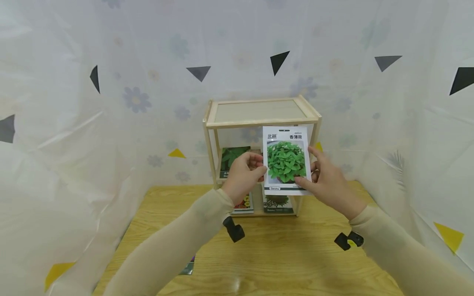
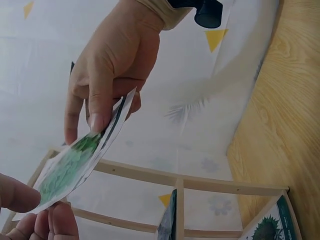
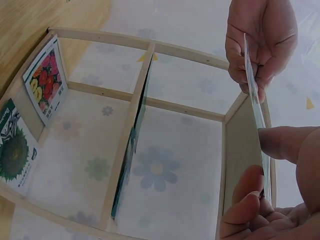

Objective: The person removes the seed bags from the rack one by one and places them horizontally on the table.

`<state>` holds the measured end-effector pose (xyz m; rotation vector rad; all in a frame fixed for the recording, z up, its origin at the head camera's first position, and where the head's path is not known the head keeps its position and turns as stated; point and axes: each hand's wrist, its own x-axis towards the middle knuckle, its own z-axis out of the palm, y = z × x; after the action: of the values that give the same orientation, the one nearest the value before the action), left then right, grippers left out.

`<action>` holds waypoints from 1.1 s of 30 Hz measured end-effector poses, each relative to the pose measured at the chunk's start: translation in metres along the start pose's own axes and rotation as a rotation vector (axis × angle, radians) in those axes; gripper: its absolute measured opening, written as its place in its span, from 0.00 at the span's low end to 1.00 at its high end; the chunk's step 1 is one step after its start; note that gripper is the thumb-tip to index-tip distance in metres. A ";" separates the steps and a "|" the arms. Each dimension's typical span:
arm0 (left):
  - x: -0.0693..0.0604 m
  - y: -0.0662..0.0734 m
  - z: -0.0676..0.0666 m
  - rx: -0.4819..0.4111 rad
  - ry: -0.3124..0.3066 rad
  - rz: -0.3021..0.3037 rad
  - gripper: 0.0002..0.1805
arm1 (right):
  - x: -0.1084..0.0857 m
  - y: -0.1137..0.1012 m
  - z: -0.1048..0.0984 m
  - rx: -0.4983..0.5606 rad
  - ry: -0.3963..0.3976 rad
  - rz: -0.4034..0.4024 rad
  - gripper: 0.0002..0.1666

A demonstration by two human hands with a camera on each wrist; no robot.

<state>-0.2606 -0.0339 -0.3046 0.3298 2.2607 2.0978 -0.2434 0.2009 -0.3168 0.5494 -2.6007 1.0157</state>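
Note:
A white seed packet (image 1: 285,164) with a picture of a leafy green plant stands upright before the shelf, its printed front towards me. My left hand (image 1: 244,173) pinches its left edge, thumb in front and fingers behind. On the opposite edge, my right hand (image 1: 331,183) grips it near the lower corner, with the thumb on the front. The right wrist view shows the packet (image 3: 256,110) nearly edge-on between both hands. Behind it is the small wooden shelf (image 1: 263,123), partly covered by packet and hands. A dark green packet (image 1: 231,158) leans on its middle level.
On the lower level sit a sunflower packet (image 3: 17,150) and a bright flower packet (image 3: 47,82). Another packet (image 1: 189,268) lies on the wooden table (image 1: 274,255), mostly hidden by my left forearm. Pale flower-patterned sheeting (image 1: 148,82) surrounds the table at back and sides.

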 end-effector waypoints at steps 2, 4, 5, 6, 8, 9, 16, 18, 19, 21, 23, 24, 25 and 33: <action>-0.001 -0.004 -0.001 0.013 0.000 -0.010 0.11 | -0.003 0.001 0.005 0.023 0.006 -0.001 0.54; -0.002 -0.008 -0.003 0.011 0.002 -0.025 0.12 | -0.007 0.002 0.010 0.053 0.012 -0.003 0.54; -0.003 -0.011 -0.004 0.008 0.003 -0.031 0.12 | -0.009 0.003 0.012 0.066 0.016 -0.003 0.54; -0.003 -0.013 -0.004 0.005 0.004 -0.036 0.12 | -0.010 0.004 0.015 0.084 0.016 -0.001 0.54; -0.004 -0.019 -0.007 0.004 0.004 -0.044 0.12 | -0.013 0.005 0.020 0.111 0.021 0.001 0.53; -0.005 -0.021 -0.008 0.000 0.004 -0.047 0.12 | -0.015 0.006 0.023 0.123 0.025 0.000 0.53; -0.013 -0.038 -0.019 0.012 0.000 -0.066 0.12 | -0.023 0.009 0.041 0.171 0.043 0.002 0.47; -0.017 -0.043 -0.022 0.020 -0.003 -0.070 0.12 | -0.025 0.009 0.047 0.181 0.046 0.003 0.47; -0.019 -0.046 -0.024 0.021 -0.003 -0.074 0.12 | -0.026 0.009 0.050 0.185 0.049 -0.002 0.47; -0.023 -0.052 -0.027 0.024 -0.003 -0.078 0.13 | -0.029 0.009 0.055 0.184 0.065 -0.023 0.46; -0.026 -0.058 -0.030 0.023 -0.007 -0.079 0.13 | -0.032 0.009 0.061 0.202 0.069 -0.033 0.46; -0.028 -0.062 -0.031 0.021 -0.007 -0.078 0.13 | -0.033 0.010 0.065 0.205 0.074 -0.039 0.45; -0.029 -0.065 -0.033 0.020 -0.006 -0.078 0.14 | -0.034 0.011 0.068 0.212 0.075 -0.044 0.44; -0.045 -0.090 -0.044 0.000 -0.028 -0.110 0.14 | -0.047 0.018 0.095 0.292 0.036 -0.022 0.43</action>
<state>-0.2360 -0.0906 -0.3949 0.2276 2.2089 2.0273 -0.2224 0.1589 -0.4136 0.6191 -2.4237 1.3952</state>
